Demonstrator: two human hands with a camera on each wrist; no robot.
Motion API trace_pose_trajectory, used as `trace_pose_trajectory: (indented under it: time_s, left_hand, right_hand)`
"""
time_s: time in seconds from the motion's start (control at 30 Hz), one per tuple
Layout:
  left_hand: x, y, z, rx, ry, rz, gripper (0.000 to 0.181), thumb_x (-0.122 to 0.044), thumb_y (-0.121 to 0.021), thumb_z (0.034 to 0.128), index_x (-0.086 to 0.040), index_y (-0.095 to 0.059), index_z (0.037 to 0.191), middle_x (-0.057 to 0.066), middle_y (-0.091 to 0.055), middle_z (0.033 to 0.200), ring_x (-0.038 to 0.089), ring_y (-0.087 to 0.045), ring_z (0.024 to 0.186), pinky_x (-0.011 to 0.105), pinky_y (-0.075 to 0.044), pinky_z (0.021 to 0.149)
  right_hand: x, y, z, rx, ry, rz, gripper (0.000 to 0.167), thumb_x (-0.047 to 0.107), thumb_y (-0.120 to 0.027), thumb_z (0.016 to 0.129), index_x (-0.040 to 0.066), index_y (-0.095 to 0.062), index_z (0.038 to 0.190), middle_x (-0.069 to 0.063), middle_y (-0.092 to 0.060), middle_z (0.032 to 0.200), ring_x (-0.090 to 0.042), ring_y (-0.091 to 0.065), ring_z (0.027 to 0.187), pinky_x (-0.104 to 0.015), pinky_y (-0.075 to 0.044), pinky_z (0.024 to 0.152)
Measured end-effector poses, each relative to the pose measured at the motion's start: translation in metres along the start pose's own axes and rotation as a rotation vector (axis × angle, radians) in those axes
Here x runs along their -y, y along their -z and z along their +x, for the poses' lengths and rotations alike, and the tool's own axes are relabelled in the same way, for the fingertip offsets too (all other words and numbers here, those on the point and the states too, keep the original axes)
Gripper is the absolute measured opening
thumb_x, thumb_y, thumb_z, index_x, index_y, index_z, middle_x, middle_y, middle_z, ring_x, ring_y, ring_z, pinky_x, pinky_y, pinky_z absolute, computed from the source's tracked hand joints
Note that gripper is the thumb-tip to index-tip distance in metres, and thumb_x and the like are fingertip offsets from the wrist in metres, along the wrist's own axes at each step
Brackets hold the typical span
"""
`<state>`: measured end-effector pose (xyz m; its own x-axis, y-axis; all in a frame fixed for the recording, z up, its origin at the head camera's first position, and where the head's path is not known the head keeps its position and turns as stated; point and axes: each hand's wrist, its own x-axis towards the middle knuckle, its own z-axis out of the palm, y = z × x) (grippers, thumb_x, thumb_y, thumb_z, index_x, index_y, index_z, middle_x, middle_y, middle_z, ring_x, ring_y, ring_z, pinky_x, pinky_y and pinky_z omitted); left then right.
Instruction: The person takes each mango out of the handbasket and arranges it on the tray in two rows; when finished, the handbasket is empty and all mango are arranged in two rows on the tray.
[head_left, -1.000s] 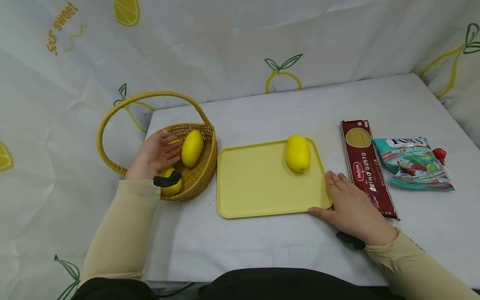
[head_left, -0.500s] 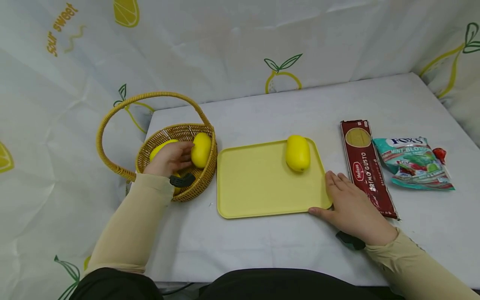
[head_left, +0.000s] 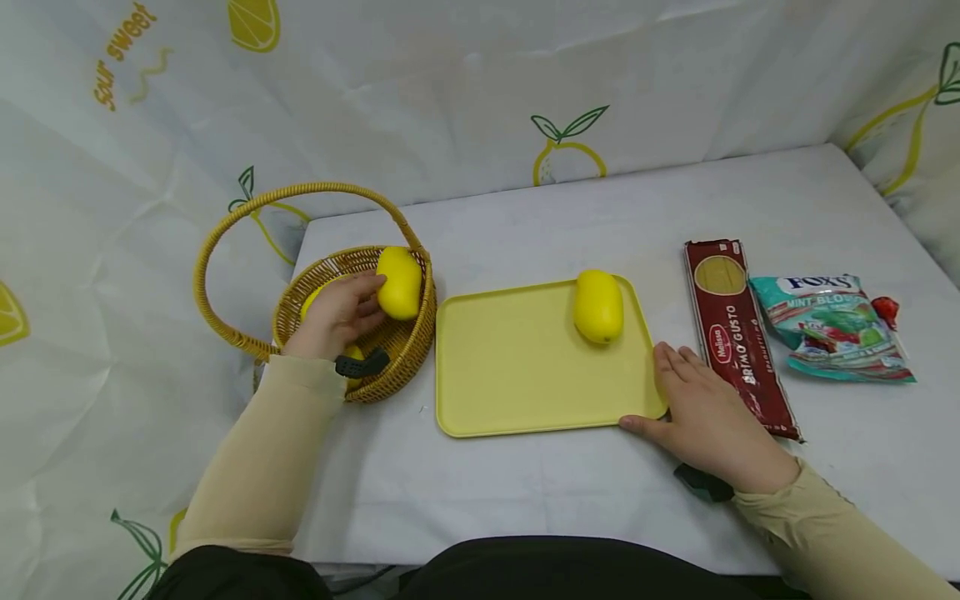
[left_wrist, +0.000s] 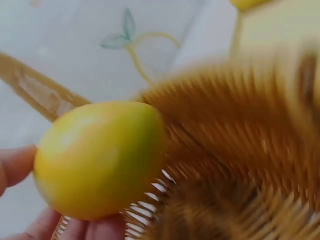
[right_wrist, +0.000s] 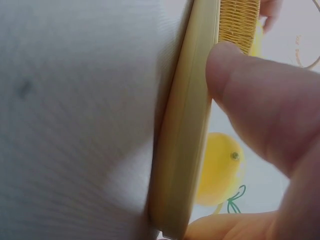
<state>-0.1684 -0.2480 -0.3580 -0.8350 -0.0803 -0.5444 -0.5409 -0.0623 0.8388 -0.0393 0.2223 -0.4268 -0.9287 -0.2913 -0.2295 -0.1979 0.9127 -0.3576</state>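
Observation:
In the head view the left hand (head_left: 337, 315) grips a yellow fruit (head_left: 399, 283) inside the wicker basket (head_left: 408, 358); the left wrist view shows thumb and fingers around that fruit (left_wrist: 100, 159). More yellow fruit lies in the basket, partly hidden under the hand and wrist. The right hand (head_left: 712, 425) rests at the right edge of the yellow tray (head_left: 517, 367), fingers extended, thumb at the near corner. Another yellow fruit (head_left: 598, 307) lies on the tray's far right part. The right wrist view shows the thumb touching the tray's rim (right_wrist: 187, 150).
Right of the tray lies a dark red spaghetti pack (head_left: 738, 333), its lower part beside the right hand. Next to it are a teal candy bag (head_left: 836, 329) and a small red item (head_left: 886, 311). The basket's tall handle (head_left: 300, 190) arches over the left arm.
The left hand has moved from the basket's left side onto the right-hand fruit, which is now gripped and slightly raised. The right hand has stayed at the tray.

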Motion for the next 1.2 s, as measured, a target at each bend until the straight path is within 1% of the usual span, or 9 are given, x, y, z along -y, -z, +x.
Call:
trace_pose_trajectory:
  time_s: [0.1,0.23,0.37,0.43,0.5,0.63,0.87,1.03,1.2]
  left_hand:
    - [0.000,-0.002,-0.014,-0.011,-0.089,-0.104,0.048,-0.025,-0.064,0.1132,-0.014,-0.050,0.158,-0.003,-0.061,0.132,0.012,-0.064,0.107,0.022,-0.059,0.088]
    - [0.009,-0.015,-0.034,-0.053,-0.276,-0.186,0.033,-0.022,-0.066,0.1122,-0.015,-0.058,0.143,0.000,-0.063,0.132,0.013,-0.065,0.098,0.024,-0.059,0.085]
    - [0.021,-0.036,-0.056,-0.059,-0.482,-0.204,0.025,-0.014,-0.063,0.1107,-0.011,-0.063,0.136,0.001,-0.064,0.126,0.016,-0.064,0.103,0.026,-0.057,0.083]
    - [0.028,-0.049,-0.066,-0.036,-0.552,-0.211,0.026,-0.009,-0.061,0.1094,-0.008,-0.064,0.135,0.001,-0.065,0.123,0.017,-0.064,0.106,0.026,-0.058,0.082]
    - [0.034,-0.062,-0.073,-0.020,-0.583,-0.201,0.029,-0.006,-0.061,0.1085,-0.006,-0.063,0.138,0.000,-0.066,0.122,0.017,-0.065,0.109,0.026,-0.059,0.083]
    - [0.047,-0.086,-0.076,0.000,-0.541,-0.167,0.039,-0.003,-0.064,0.1077,-0.002,-0.061,0.147,0.003,-0.066,0.130,0.018,-0.066,0.111,0.027,-0.062,0.087]
    - [0.074,-0.118,-0.059,0.042,-0.369,-0.055,0.044,-0.006,-0.068,0.1085,-0.005,-0.060,0.152,0.012,-0.064,0.147,0.024,-0.067,0.123,0.032,-0.062,0.094]
    - [0.086,-0.130,-0.046,0.075,-0.295,0.008,0.045,-0.010,-0.069,0.1091,-0.007,-0.059,0.153,0.012,-0.064,0.148,0.029,-0.068,0.129,0.037,-0.062,0.100]
    - [0.091,-0.131,-0.031,0.027,-0.252,0.036,0.044,-0.014,-0.068,0.1102,-0.008,-0.058,0.153,0.012,-0.065,0.146,0.029,-0.068,0.126,0.038,-0.062,0.099]
  right_hand:
    - [0.000,0.000,-0.001,0.000,-0.002,0.003,0.124,0.067,-0.082,0.091,-0.020,-0.031,0.162,-0.043,-0.032,0.168,-0.065,-0.030,0.156,-0.076,-0.026,0.126]
    - [-0.001,0.000,-0.001,0.000,-0.004,0.007,0.125,0.067,-0.082,0.091,-0.020,-0.030,0.163,-0.043,-0.032,0.168,-0.066,-0.030,0.156,-0.076,-0.026,0.126]
    - [-0.001,0.000,-0.001,-0.002,-0.001,0.008,0.125,0.067,-0.082,0.090,-0.020,-0.030,0.163,-0.043,-0.032,0.168,-0.066,-0.030,0.156,-0.076,-0.026,0.126]
    - [-0.001,0.000,0.000,-0.002,-0.001,0.009,0.125,0.068,-0.082,0.091,-0.020,-0.030,0.163,-0.043,-0.032,0.168,-0.065,-0.030,0.156,-0.076,-0.026,0.126]
    - [-0.001,0.000,0.000,0.004,-0.005,0.013,0.125,0.068,-0.082,0.091,-0.020,-0.030,0.163,-0.043,-0.032,0.169,-0.065,-0.029,0.156,-0.076,-0.026,0.126]
    - [-0.001,-0.001,0.000,0.013,-0.011,0.022,0.125,0.068,-0.081,0.091,-0.019,-0.029,0.164,-0.043,-0.032,0.169,-0.065,-0.028,0.157,-0.076,-0.025,0.127]
    - [-0.001,-0.002,0.000,0.013,-0.011,0.024,0.126,0.070,-0.080,0.091,-0.019,-0.029,0.164,-0.042,-0.031,0.170,-0.064,-0.028,0.158,-0.076,-0.024,0.127]
    - [-0.001,-0.002,0.000,0.012,-0.011,0.022,0.125,0.069,-0.080,0.091,-0.019,-0.030,0.163,-0.042,-0.031,0.170,-0.064,-0.028,0.158,-0.076,-0.024,0.127]
    - [-0.001,-0.002,0.000,0.003,-0.004,0.018,0.124,0.068,-0.081,0.091,-0.020,-0.030,0.163,-0.042,-0.031,0.169,-0.065,-0.028,0.157,-0.076,-0.025,0.127]
